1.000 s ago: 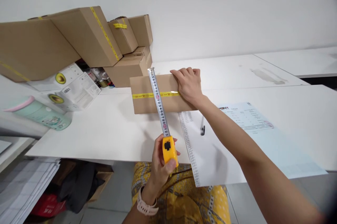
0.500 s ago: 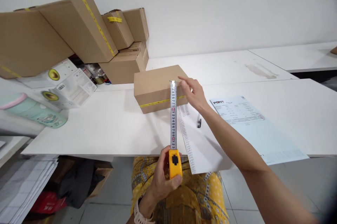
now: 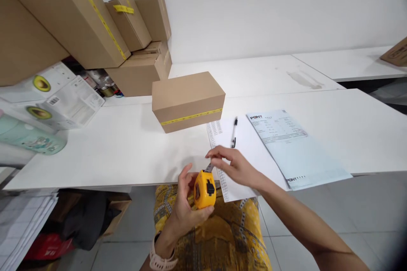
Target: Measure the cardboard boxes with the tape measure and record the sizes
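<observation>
My left hand (image 3: 187,203) is wrapped around a yellow tape measure (image 3: 203,192) just off the table's front edge, above my lap. Only a short piece of the metal blade (image 3: 209,167) sticks out of its mouth. The fingers of my right hand (image 3: 230,164) pinch at the end of that blade. Beyond both hands sits a closed brown cardboard box (image 3: 187,97) with a yellow tape strip along its front. Under my right hand lies a spiral notebook (image 3: 248,165), with a black-and-clear pen (image 3: 234,131) on its page.
Right of the notebook lies a light blue printed folder (image 3: 302,152). Stacked cardboard boxes (image 3: 92,20) fill the back left, near white avocado-print boxes (image 3: 63,97) and a mint green bottle (image 3: 34,135). Another box (image 3: 396,54) is at the far right of the white table (image 3: 127,152).
The blade, stretched out over the box before, has run back into the case. My right hand has come from the box down to the tape measure's mouth. The view has shifted slightly.
</observation>
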